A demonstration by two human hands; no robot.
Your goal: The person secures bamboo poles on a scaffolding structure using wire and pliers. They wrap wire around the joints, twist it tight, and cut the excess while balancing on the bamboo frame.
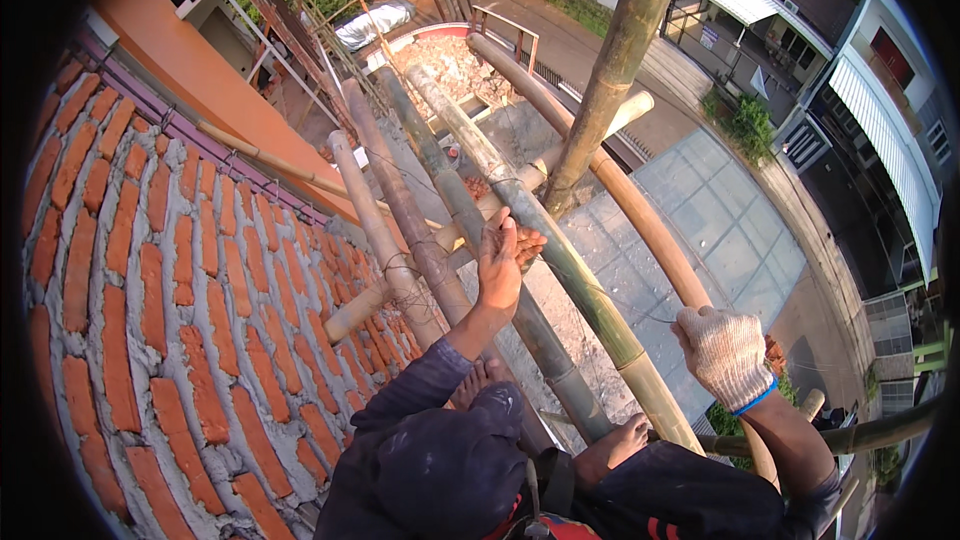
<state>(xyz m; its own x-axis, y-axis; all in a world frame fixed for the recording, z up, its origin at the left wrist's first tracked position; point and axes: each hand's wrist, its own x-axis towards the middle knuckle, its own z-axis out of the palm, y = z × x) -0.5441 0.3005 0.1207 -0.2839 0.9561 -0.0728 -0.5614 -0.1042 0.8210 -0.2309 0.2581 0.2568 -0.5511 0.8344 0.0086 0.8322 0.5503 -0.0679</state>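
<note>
A thin wire (610,305) runs taut across a greenish bamboo pole (560,260) that slopes from the upper middle of the view down toward the person's knees. The left hand (503,258), bare, is closed round one end of the wire, just beside the pole where a pale crosspiece (470,230) meets it. The right hand (722,352), in a white knit glove with a blue cuff, is clenched with the other end of the wire leading into it, close to a curved orange-brown pole (640,215). Both hands are thus closed on the wire, with the pole between them.

Judging by this, the step in hand looks like lashing the green pole to the scaffold: the wire is laid over it and drawn tight from both sides, but no finished binding shows at this spot. The next move would call for keeping the tension while the ends are brought round and twisted together; slack would loosen the joint.

Beside the green pole lie two more long poles, greyer, with older wire wraps. An upright bamboo post (605,80) rises behind. The person's bare feet (620,440) rest on the poles. To the left is an unplastered brick wall (150,270); far below are a paved yard (710,230) and rooftops.
</note>
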